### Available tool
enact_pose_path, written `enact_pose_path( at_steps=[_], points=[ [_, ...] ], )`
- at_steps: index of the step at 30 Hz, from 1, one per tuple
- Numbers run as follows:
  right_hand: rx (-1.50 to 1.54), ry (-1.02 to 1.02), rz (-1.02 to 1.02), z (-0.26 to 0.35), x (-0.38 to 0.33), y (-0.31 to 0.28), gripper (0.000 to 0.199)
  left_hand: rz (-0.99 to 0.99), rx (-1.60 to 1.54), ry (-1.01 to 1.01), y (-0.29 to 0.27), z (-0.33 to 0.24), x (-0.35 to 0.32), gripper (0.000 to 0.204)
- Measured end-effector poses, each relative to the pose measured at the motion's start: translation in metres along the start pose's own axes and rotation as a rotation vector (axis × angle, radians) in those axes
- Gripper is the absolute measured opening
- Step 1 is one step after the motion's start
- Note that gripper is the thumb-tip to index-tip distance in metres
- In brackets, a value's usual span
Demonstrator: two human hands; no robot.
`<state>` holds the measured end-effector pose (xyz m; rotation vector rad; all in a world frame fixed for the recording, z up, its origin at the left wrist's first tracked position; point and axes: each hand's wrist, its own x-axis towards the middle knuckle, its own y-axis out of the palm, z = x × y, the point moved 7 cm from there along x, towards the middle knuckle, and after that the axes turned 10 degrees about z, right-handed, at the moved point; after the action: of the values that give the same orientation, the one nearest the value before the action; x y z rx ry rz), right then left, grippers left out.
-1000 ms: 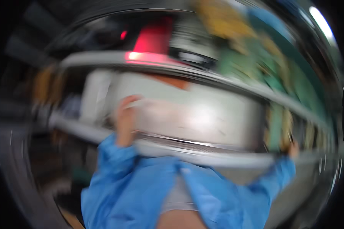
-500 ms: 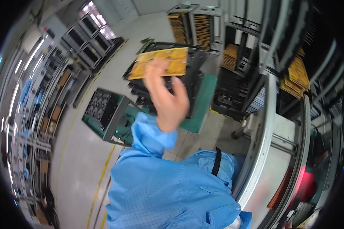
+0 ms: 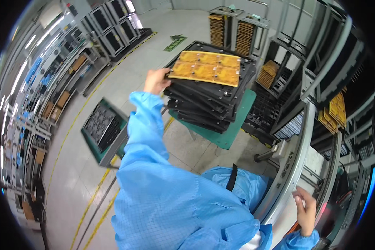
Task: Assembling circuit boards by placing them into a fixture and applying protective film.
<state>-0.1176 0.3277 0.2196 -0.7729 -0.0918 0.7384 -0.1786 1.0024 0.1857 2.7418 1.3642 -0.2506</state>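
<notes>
My left hand (image 3: 155, 82) is closed at the left corner of the top black tray (image 3: 204, 86) on a stack, its fingertips close beside the yellow panel's left end. The yellow panel (image 3: 205, 67), divided into several rectangular sections with small silvery parts, lies flat on that tray. Whether the fingers also touch the panel cannot be made out. My right hand (image 3: 305, 210) is at the lower right, over the machine's metal rail (image 3: 285, 179). Its fingers are loosely bent and apart from the thumb, with nothing visible in them.
Under the stack is a green-topped table (image 3: 225, 139). A green cart (image 3: 96, 154) with black trays stands left of my arm. Racks of yellow panels (image 3: 246, 39) stand at the back, with more yellow panels (image 3: 337, 109) at the right. Yellow lines (image 3: 87, 208) mark the floor.
My left hand has moved from above the yellow panel to the tray's left corner and closed there. My right hand has come into view. The view has shifted, showing the stack more fully.
</notes>
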Motion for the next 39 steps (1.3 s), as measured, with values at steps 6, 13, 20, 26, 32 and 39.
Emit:
enact_pose_path(
  at_steps=[6, 13, 20, 26, 32, 39],
  points=[
    [0.065, 0.005, 0.058, 0.008, 0.049, 0.005, 0.031, 0.563, -0.328, -0.010, 0.017, -0.001, -0.037, 0.018],
    [0.401, -0.065, 0.003, 0.027, 0.082, 0.010, 0.042, 0.541, -0.643, 0.221, 0.051, 0.001, -0.078, 0.058],
    [0.801, -0.100, -0.154, 0.128, 0.131, 0.044, 0.055, 0.798, -0.741, 0.008, 0.055, -0.027, -0.078, 0.070],
    [1.155, -0.074, -0.389, 0.163, 0.142, 0.100, 0.054, 1.168, -0.745, -0.211, 0.108, -0.017, -0.023, 0.076],
    [1.180, 0.035, -0.706, 0.218, 0.092, 0.133, 0.069, 1.504, -0.712, -0.411, 0.157, -0.016, -0.006, 0.079],
    [1.194, 0.147, -0.999, 0.260, 0.079, 0.170, 0.068, 1.828, -0.443, -0.490, 0.205, -0.041, -0.001, 0.069]
  ],
)
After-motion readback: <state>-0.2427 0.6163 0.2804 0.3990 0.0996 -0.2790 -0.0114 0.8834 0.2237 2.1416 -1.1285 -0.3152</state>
